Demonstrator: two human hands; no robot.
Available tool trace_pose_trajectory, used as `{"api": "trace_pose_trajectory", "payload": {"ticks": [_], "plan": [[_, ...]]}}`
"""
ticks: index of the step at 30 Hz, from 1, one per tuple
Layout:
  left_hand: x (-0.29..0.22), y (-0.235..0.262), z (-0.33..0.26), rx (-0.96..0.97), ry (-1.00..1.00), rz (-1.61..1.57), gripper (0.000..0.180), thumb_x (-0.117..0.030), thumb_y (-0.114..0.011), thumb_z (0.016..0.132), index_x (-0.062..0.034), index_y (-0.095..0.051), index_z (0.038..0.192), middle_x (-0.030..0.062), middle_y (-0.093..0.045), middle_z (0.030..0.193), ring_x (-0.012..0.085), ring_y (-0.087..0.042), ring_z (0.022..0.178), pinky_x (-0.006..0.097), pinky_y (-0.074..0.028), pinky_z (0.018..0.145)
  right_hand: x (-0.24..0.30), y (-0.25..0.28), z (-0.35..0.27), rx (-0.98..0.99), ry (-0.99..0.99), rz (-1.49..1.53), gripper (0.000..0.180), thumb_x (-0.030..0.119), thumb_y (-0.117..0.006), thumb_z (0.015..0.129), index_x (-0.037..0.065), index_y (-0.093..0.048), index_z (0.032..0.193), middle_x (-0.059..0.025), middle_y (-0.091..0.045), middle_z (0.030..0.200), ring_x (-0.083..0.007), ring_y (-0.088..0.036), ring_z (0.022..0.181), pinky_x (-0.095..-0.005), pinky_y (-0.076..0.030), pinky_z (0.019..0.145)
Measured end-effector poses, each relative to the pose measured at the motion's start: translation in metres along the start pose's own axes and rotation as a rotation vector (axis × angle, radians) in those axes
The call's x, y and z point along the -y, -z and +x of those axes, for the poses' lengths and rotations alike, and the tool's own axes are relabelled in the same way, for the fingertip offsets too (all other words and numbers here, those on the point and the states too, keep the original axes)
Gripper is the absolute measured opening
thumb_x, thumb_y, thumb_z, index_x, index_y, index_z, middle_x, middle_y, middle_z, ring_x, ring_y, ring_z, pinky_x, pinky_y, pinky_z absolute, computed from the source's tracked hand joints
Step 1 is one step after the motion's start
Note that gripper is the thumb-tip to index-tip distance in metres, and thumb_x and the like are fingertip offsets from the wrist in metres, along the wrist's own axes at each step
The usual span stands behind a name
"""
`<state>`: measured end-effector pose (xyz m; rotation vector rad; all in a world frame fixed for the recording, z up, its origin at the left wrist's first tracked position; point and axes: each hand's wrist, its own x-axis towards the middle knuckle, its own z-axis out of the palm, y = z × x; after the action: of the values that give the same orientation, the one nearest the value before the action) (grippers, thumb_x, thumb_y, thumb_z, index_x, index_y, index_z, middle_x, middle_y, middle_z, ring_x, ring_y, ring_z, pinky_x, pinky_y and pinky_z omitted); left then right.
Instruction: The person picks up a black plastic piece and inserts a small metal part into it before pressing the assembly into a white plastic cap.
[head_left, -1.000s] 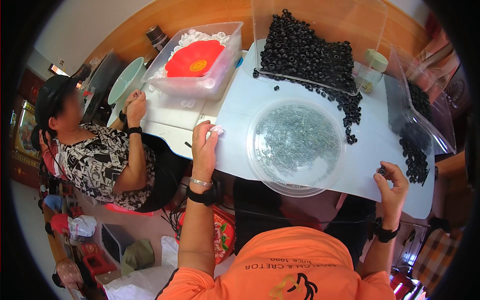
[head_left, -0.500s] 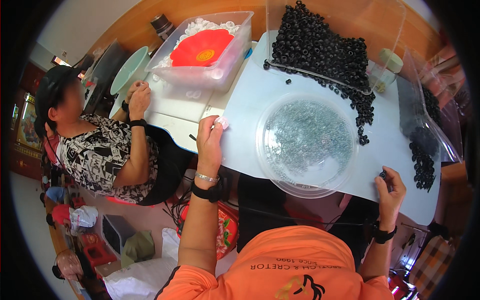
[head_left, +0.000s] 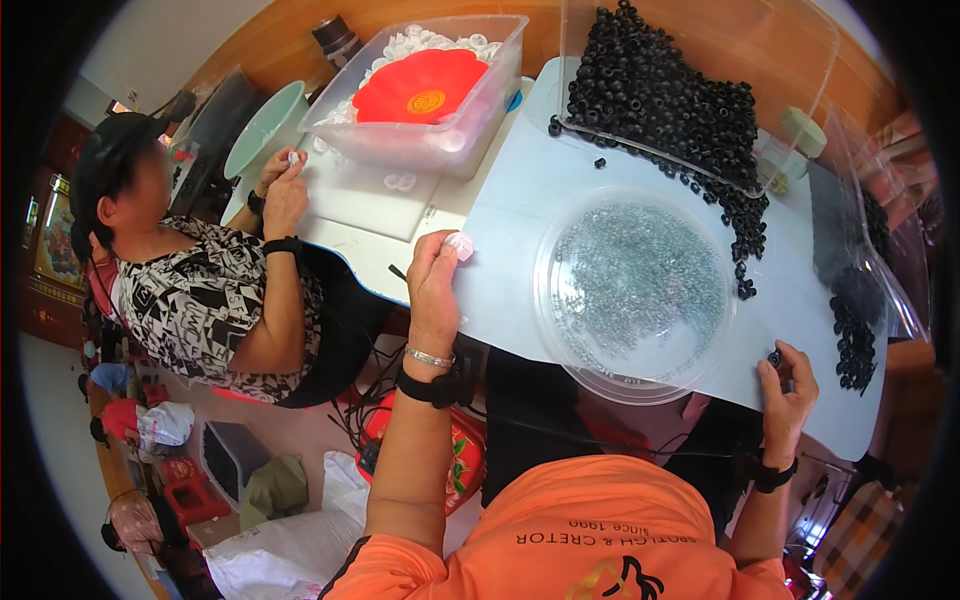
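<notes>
My left hand (head_left: 434, 290) pinches a small white plastic cap-like piece (head_left: 460, 245) between thumb and fingertips, above the left edge of the pale table. At the table's front right, my right hand (head_left: 790, 388) grips a small black ring-shaped part (head_left: 775, 357) with thumb and forefinger. Between the hands sits a round see-through dish (head_left: 546, 300) of tiny glassy beads (head_left: 640, 270). Its near rim juts past the table edge. Loose black ring-shaped parts (head_left: 660, 95) lie heaped behind the dish, spilling from a see-through bin tipped on its side.
On the left, a co-worker (head_left: 210, 290) holds a small white piece. A see-through bin (head_left: 515, 80) of white pieces, topped by a red flower-shaped dish (head_left: 425, 85), stands at the back. Another see-through container (head_left: 880, 270) with black parts is at the right, and a green basin (head_left: 265, 130) far left.
The whole scene sits slightly further right in the picture. Both my hands keep hold of their pieces. A white piece now shows between the co-worker's fingers.
</notes>
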<state>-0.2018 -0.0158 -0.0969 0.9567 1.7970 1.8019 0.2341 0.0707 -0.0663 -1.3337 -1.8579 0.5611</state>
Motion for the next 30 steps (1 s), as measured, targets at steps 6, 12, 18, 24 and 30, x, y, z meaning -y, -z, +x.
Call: {"api": "trace_pose_trajectory", "payload": {"ticks": [6,12,18,24,30], "plan": [[-0.013,-0.003,-0.001,-0.001,0.009,0.007,0.026,-0.013,-0.043,0.093,0.0032,-0.061,0.104,0.0035,-0.063,0.09,0.011,-0.055,0.085,0.025,-0.043,0.08,0.005,-0.001,0.001,0.005,0.006,-0.058,0.029,0.002,-0.071,0.078,0.001,-0.065,0.106,-0.0035,-0.052,0.078,-0.0126,-0.049,0.071,-0.0266,-0.042,0.066],[-0.013,0.0,-0.002,0.035,0.046,-0.026,0.027,-0.013,-0.044,0.093,0.0052,-0.059,0.107,0.0065,-0.061,0.096,0.0133,-0.053,0.088,0.027,-0.043,0.083,0.007,-0.003,0.002,0.0,0.022,-0.083,0.029,0.003,-0.071,0.078,0.001,-0.065,0.106,-0.0036,-0.052,0.078,-0.0131,-0.05,0.071,-0.0271,-0.042,0.066],[-0.012,0.001,-0.002,0.031,0.037,-0.036,0.027,-0.013,-0.044,0.093,0.0052,-0.059,0.107,0.0065,-0.062,0.095,0.0134,-0.054,0.087,0.027,-0.043,0.083,0.009,-0.003,0.001,-0.003,0.039,-0.104,0.029,0.003,-0.071,0.077,0.001,-0.065,0.105,-0.0046,-0.053,0.078,-0.0138,-0.05,0.071,-0.0274,-0.043,0.067],[-0.015,0.0,-0.003,0.027,0.014,-0.008,0.027,-0.012,-0.044,0.093,0.0054,-0.059,0.106,0.0074,-0.063,0.094,0.0137,-0.054,0.087,0.027,-0.043,0.082,0.007,-0.003,0.001,-0.006,0.042,-0.096,0.029,0.003,-0.071,0.077,0.001,-0.066,0.105,-0.0049,-0.053,0.078,-0.0145,-0.05,0.071,-0.0277,-0.043,0.067],[-0.013,0.0,-0.003,0.022,0.02,-0.015,0.027,-0.012,-0.044,0.093,0.0056,-0.059,0.106,0.0075,-0.062,0.094,0.0137,-0.054,0.086,0.027,-0.043,0.082,0.008,-0.003,0.001,0.004,0.057,-0.106,0.029,0.004,-0.071,0.077,0.0,-0.066,0.105,-0.0048,-0.053,0.078,-0.0144,-0.05,0.071,-0.0277,-0.043,0.068]]}}
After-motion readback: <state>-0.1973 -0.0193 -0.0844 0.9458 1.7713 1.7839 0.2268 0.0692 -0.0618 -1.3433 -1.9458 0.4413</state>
